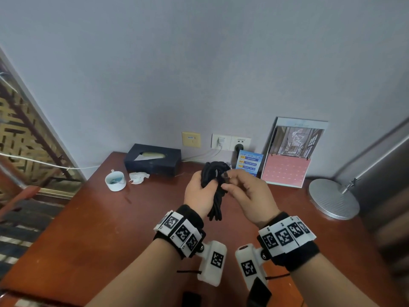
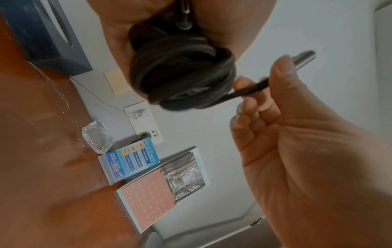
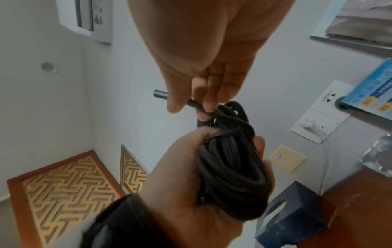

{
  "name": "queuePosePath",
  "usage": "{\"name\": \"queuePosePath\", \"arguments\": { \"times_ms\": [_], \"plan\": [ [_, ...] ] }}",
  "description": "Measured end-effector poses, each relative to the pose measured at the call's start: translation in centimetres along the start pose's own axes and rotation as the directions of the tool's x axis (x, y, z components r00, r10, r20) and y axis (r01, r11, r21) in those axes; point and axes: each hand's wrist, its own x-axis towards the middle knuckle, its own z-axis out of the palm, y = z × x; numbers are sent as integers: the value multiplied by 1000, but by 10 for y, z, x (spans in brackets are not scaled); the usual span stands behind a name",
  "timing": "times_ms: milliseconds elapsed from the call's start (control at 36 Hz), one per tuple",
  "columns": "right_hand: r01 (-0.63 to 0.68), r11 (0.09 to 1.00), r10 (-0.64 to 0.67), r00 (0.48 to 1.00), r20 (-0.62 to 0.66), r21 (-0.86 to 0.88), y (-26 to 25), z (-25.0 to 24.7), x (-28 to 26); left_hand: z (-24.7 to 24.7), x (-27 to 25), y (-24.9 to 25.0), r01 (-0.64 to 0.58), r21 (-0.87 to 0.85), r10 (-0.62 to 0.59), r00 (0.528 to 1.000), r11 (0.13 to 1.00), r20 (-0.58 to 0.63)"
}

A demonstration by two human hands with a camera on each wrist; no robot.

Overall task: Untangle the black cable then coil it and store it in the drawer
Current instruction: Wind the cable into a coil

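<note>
You are at the coiling step, near its end by my reading: your left hand [image 1: 197, 193] has its fingers curled round the bundled loops of the black cable [image 1: 215, 187], held up in the centre of the head view above the worktop [image 1: 93, 229], while your right hand [image 1: 247, 196] pinches the free end just behind its metal plug [image 3: 160, 93] between thumb and fingertips [image 3: 206, 102]. In the right wrist view the loops sit thick and fairly even in your left palm, with one strand crossing over the top of the bundle (that looks like the tail starting a wrap, though I cannot be sure). The next move calls for winding or tucking that short tail so the coil holds its shape, then freeing one hand for the drawer. The drawer itself is nowhere in view; I judge it lies under the worktop edge at the bottom of the head view, cut off by your forearms. The other plug is hard to make out, perhaps the small shape at the top of the left wrist view. Whether any tangle remains inside the bundle is hidden by your fingers.
</note>
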Motion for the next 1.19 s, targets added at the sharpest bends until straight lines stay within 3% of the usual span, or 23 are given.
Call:
{"name": "queuePosePath", "arguments": {
  "times_ms": [111, 361, 611, 750, 861, 944, 1056, 1194],
  "plan": [
    [-53, 986, 74, 989, -128, 156, 3, 6, -3, 1, -1, 2, -29, -57, 26, 998, 998, -59],
    [-57, 966, 104, 978, -178, 251, 3, 15, 0, 5, 7, 9, -5, -131, 6, 1000, 991, 7],
    [-76, 991, 49, 974, -223, -111, 7, 14, 5, 4, 8, 8, -27, -29, 26, 999, 999, -24],
    [58, 882, -81, 996, -28, -467, -4, 4, 18, 2, 12, 10, 65, -29, -64, 997, 997, 31],
    [98, 777, -9, 989, 144, -622, -11, 7, 23, 0, 10, 13, 96, -38, -93, 992, 995, 85],
    [87, 729, 73, 976, 204, -679, -10, 9, 20, 0, 8, 17, 80, -55, -71, 984, 995, 161],
    [73, 719, 119, 967, 225, -692, -10, 11, 23, -3, 12, 20, 78, 0, -77, 982, 997, 175],
    [90, 783, 27, 984, 178, -616, -12, 6, 24, -4, 8, 24, 164, -90, -147, 974, 982, 172]
  ]
}}
